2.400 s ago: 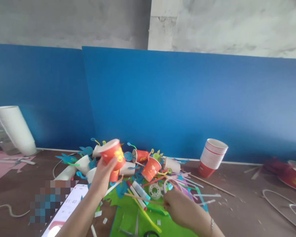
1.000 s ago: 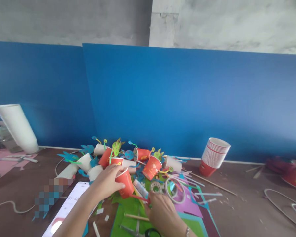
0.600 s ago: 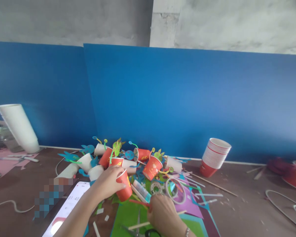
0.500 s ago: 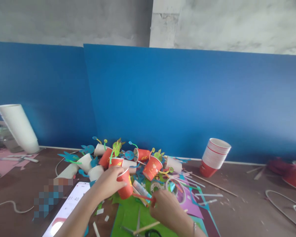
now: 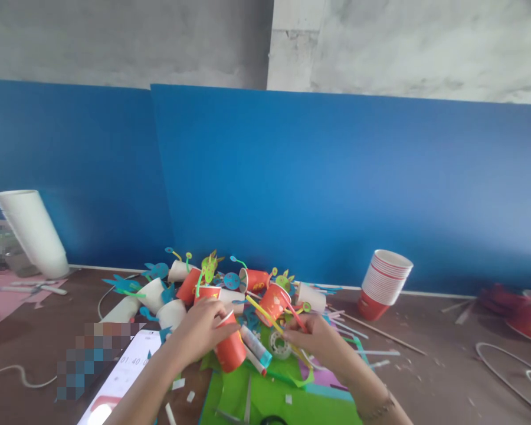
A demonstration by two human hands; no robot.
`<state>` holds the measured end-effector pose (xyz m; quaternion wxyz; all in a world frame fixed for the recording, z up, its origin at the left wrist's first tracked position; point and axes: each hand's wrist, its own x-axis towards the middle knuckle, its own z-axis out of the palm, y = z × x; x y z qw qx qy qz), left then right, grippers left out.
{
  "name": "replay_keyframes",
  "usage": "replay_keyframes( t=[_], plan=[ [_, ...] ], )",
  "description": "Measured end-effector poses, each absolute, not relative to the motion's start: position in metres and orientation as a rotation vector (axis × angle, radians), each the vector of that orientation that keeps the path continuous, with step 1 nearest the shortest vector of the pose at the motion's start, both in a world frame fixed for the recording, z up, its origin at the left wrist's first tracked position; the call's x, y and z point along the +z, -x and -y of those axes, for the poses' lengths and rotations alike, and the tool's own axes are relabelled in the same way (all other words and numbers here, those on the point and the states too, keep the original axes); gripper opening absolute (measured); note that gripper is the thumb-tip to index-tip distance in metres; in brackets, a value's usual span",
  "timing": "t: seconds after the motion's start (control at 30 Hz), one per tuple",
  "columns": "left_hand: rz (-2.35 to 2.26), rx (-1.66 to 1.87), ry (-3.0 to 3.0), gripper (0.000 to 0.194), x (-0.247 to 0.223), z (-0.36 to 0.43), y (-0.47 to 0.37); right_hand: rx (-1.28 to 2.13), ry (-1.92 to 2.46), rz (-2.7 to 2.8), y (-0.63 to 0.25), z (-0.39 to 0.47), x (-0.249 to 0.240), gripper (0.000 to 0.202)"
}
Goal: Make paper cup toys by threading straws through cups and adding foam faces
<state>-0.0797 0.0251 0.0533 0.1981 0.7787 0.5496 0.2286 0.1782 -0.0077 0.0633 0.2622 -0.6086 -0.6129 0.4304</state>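
Observation:
My left hand (image 5: 203,332) is closed around a red paper cup (image 5: 230,350), tilted over the front of the pile. To its right, my right hand (image 5: 323,343) pinches a yellow straw (image 5: 263,311) and a red straw (image 5: 294,314), both slanting up to the left. The yellow straw's lower end passes under the fingers. Between the hands lie a glue stick (image 5: 257,347) and a white tape roll (image 5: 279,345). Below them, scissors (image 5: 248,400), partly cut off by the frame edge, rest on green paper (image 5: 265,391).
Behind the hands are several decorated cups, among them a red cup (image 5: 274,302) and a white cup (image 5: 172,314). A phone (image 5: 126,372) lies at left. Stacked cups stand at right (image 5: 386,283) and far left (image 5: 33,233). A blue partition (image 5: 314,183) backs the table.
My right hand has moved up and right and now holds the yellow straw together with the red one. The cup in my left hand has shifted slightly down and right.

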Motion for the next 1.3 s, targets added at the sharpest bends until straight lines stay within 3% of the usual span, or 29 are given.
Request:
replay_keyframes(
  t=[0.13, 0.17, 0.23, 0.37, 0.6, 1.3],
  plan=[
    [-1.498, 1.030, -2.045, 0.046, 0.054, -0.018, 0.064, 1.162, 1.575, 1.570, -0.166, 0.010, 0.057, 0.015],
    [-1.383, 1.077, -1.974, 0.042, 0.053, -0.016, 0.059, 1.173, 1.590, 1.569, -0.164, 0.010, 0.054, 0.015],
    [-1.217, 1.058, -1.789, 0.027, 0.051, -0.013, 0.048, 1.181, 1.591, 1.597, -0.160, 0.010, 0.051, 0.015],
    [-1.063, 1.091, -1.445, 0.038, 0.043, -0.009, 0.031, 1.182, 1.534, 1.665, -0.154, 0.010, 0.046, 0.016],
    [-0.976, 1.065, -1.241, 0.050, 0.040, -0.004, 0.022, 1.083, 1.459, 1.726, -0.149, 0.013, 0.039, 0.043],
    [-0.939, 0.982, -1.092, 0.050, 0.029, 0.007, 0.009, 1.092, 1.439, 1.737, -0.152, 0.013, 0.040, 0.036]
  ],
)
